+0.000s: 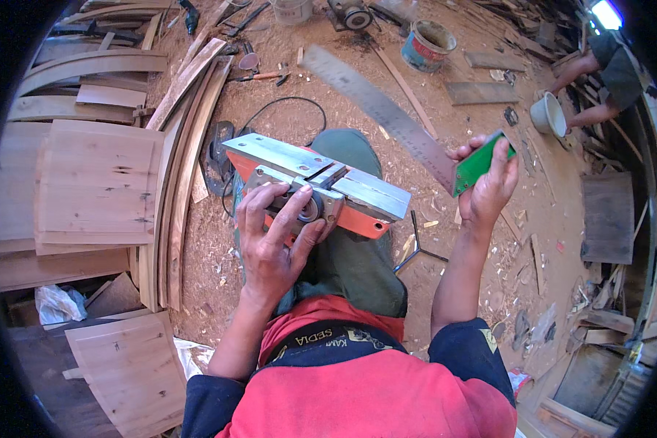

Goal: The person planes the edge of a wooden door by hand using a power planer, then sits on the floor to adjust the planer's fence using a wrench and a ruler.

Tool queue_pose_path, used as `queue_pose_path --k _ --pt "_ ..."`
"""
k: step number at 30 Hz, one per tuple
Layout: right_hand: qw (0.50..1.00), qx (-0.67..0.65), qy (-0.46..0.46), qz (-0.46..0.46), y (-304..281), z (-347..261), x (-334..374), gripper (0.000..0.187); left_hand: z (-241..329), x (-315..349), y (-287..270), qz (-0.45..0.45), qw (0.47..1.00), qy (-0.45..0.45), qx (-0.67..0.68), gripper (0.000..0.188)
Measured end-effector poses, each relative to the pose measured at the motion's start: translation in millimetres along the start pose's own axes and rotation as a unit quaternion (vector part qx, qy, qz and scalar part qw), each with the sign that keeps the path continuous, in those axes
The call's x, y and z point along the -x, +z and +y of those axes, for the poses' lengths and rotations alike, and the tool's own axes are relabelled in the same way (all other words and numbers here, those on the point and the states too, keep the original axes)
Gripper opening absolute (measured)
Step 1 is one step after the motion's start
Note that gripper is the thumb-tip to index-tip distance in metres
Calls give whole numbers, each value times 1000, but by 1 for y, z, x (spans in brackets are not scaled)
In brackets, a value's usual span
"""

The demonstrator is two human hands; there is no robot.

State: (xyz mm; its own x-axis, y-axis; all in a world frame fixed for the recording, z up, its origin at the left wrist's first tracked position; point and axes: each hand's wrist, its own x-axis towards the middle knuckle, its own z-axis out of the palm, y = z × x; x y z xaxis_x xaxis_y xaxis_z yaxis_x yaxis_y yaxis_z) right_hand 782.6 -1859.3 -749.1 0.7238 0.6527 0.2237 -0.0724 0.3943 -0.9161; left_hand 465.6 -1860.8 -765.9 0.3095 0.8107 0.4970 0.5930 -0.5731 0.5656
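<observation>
An electric hand planer (277, 152) with an orange body lies upside down over my lap, its metal sole and cutter slot facing up. My left hand (274, 233) is closed around its near side, fingers over the round pulley part and the metal side plate. My right hand (493, 182) grips the green handle (476, 166) of a try square, raised to the right of the planer. The square's long steel blade (379, 106) points up and to the left, apart from the planer. Part of the planer's near side is hidden by my left fingers.
Boards (98, 182) are stacked at left, beside long wooden strips (190, 190). A black Y-shaped wrench (417, 250) lies on the shaving-covered floor. Farther off stand a paint bucket (425, 52) and a grinder-like machine (354, 18). Another person's legs (591, 95) show beside a white bucket (547, 115).
</observation>
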Motion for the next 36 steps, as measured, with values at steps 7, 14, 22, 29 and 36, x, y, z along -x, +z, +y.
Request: queue_pose_path --k 7,14,22,29,36 --pt "988 -9 68 -139 41 -23 8 24 -1 7 -4 32 998 28 44 64" --pt "980 3 90 -177 43 -22 13 22 -2 12 -5 45 998 25 40 65" --pt "978 16 106 -181 47 -14 15 23 -3 8 -5 51 998 26 34 49" --pt "977 23 118 -178 50 -2 15 24 -2 8 -4 63 997 21 40 49" --pt "976 16 126 -180 46 2 12 23 2 6 -6 60 997 29 28 50"
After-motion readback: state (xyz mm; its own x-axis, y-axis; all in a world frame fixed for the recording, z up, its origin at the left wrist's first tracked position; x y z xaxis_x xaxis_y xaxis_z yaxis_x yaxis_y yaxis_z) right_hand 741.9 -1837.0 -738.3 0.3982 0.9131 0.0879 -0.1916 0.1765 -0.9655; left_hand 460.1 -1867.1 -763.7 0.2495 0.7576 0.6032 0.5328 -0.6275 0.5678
